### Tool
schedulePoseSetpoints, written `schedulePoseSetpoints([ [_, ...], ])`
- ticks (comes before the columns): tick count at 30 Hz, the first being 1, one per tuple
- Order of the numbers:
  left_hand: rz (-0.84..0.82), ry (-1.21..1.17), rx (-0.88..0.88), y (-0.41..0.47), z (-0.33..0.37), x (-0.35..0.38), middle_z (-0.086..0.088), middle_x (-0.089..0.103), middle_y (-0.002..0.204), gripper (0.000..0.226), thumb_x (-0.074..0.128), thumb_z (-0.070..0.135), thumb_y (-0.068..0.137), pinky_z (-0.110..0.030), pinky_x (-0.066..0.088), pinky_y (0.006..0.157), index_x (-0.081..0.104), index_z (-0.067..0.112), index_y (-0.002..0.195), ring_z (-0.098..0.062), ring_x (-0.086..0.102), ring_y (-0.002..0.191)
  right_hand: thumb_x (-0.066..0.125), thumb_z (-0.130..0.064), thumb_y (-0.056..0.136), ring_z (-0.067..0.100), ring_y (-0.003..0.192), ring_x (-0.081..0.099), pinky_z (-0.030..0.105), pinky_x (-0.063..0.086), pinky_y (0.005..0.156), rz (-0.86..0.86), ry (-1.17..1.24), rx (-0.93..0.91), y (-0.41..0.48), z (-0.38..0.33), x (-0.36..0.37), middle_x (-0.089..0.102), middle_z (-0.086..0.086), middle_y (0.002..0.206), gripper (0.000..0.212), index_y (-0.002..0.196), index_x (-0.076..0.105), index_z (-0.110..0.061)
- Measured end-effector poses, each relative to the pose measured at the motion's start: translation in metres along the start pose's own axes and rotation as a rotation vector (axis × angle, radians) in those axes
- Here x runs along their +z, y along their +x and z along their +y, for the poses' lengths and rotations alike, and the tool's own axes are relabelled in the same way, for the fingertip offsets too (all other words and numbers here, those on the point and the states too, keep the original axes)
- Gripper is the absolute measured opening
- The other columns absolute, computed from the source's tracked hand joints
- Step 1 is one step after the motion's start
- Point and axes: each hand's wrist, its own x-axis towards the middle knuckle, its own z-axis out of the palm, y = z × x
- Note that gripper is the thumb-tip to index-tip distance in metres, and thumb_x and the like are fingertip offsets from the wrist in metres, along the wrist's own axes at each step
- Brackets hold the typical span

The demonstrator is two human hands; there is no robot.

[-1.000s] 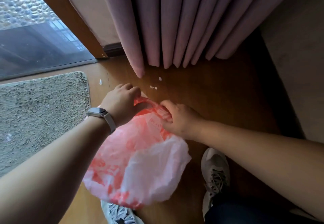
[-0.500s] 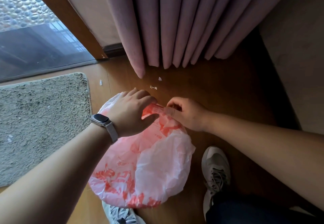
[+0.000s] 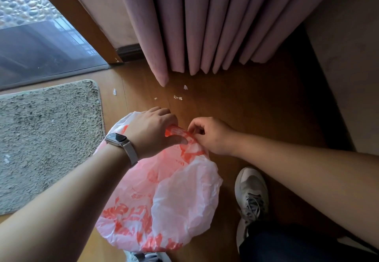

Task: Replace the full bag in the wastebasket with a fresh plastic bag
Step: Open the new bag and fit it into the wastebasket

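Plastic bag: 1, gripped at its top by both sets of fingers.
Hands: 2, left hand and right hand.
Wristwatch: 1.
Shoes: 2.
Rug: 1, left of the fingers.
Curtain: 1.
Paper scraps: 4, on the floor beyond the fingertips.

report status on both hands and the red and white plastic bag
Left hand grips the top of the red-and-white plastic bag; right hand pinches its twisted handle. Bag bulging, top gathered. Small white paper scraps on wooden floor beyond, nothing blocking.
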Motion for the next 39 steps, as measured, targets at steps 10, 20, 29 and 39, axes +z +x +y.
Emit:
schedulePoseSetpoints([
  [10,0.06,-0.002,-0.19,-0.004,-0.005,-0.012,0.006,0.054,0.075,0.055,0.044,0.076,0.071,-0.024,0.026,0.048,0.055,0.023,0.082,-0.017,0.046,0.066,0.053,-0.026,0.093,0.008,0.075,0.055,0.028,0.052,0.063,0.253,-0.241,-0.138,-0.002,-0.005,-0.007,0.054,-0.011,0.085,0.01,0.087,0.06,-0.021],
  [20,0.116,0.019,-0.403,-0.012,-0.016,-0.004,0.005,0.044,0.058,0.06,0.032,0.077,0.079,-0.03,0.028,0.047,0.049,0.02,0.078,-0.028,0.045,0.056,0.066,-0.045,0.078,0.018,0.081,0.056,0.028,0.045,0.061,0.153,-0.316,0.014,-0.001,-0.029,-0.009,0.059,-0.006,0.097,0.029,0.097,0.054,-0.026],
  [29,0.139,0.041,-0.076,0.002,0.003,0.003,0.001,0.06,0.097,0.039,0.043,0.056,0.092,-0.038,0.046,0.07,0.06,0.025,0.109,-0.027,0.057,0.09,0.059,-0.022,0.082,0.02,0.058,0.046,0.028,0.031,0.048,0.132,-0.234,0.083,0.011,-0.029,-0.003,0.051,-0.003,0.063,0.027,0.063,0.041,-0.022],
  [39,0.16,-0.054,-0.219,-0.007,-0.014,0.008,0.003,0.049,0.078,0.032,0.04,0.047,0.095,-0.03,0.03,0.052,0.05,0.019,0.084,-0.029,0.05,0.066,0.061,-0.053,0.079,0.022,0.094,0.05,0.034,0.041,0.077,0.176,-0.48,-0.064,0.016,-0.038,-0.01,0.053,0.0,0.102,0.039,0.1,0.052,-0.021],
])
